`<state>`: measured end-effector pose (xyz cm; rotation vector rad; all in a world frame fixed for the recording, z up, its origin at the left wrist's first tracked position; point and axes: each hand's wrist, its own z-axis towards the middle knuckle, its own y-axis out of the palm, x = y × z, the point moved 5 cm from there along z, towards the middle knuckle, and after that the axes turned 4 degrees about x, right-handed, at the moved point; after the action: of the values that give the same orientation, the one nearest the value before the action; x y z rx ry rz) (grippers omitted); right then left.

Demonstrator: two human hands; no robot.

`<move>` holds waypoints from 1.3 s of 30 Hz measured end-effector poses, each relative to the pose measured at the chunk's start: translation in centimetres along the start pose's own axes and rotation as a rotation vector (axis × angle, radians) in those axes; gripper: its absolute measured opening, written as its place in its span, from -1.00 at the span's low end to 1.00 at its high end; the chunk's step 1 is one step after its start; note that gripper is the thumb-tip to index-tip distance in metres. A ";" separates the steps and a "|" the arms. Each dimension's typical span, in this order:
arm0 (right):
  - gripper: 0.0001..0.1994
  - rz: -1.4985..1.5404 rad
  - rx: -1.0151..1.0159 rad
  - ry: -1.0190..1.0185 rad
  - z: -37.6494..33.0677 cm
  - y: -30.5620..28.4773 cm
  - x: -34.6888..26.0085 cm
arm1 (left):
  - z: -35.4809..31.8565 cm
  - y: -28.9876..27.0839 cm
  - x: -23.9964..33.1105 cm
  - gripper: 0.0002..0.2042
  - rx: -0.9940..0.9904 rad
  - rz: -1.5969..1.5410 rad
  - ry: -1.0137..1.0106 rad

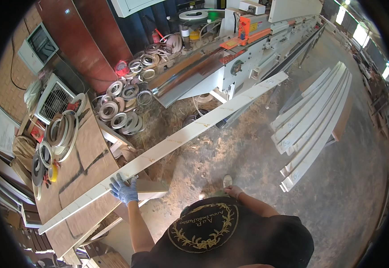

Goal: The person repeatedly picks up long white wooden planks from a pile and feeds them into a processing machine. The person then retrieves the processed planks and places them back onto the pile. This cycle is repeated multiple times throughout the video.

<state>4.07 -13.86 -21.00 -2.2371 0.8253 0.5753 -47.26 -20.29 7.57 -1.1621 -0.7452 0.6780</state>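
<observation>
A long, narrow white board (176, 142) lies diagonally, from the wooden worktable (97, 147) at the left toward the machine at the far right. Across its top, close to the table's near right corner, rests my left hand (125, 191) in a blue glove. Its fingers are spread on the board, so the hand is open. My right hand (233, 191) is bare and hangs in front of my body, apart from the board. Its fingers look loosely curled, with nothing visible in them.
An edge-banding machine (234, 69) with an orange guard stands at the back. Rolls of edging tape (130, 91) lie heaped beside it, more tape rolls (60, 131) sit on the worktable. At right, several white strips (312, 116) rest on a low support. Sawdust covers the floor (194, 165).
</observation>
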 end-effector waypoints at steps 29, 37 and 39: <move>-0.60 -0.004 0.057 -0.041 5.9 -20.1 3.5 | -2.2 1.7 24.9 -0.18 -0.135 -0.041 0.500; -0.62 0.073 0.032 -0.006 7.7 -17.3 1.6 | 0.2 2.1 25.0 -0.18 -0.349 -0.008 0.617; -0.62 0.113 0.052 0.020 8.5 -16.9 0.6 | 0.6 1.8 25.1 -0.22 -0.332 0.046 0.636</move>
<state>14.80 1.65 -19.64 -2.1624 0.9704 0.5780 -33.22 0.46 10.04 -1.5941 -0.2903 0.1900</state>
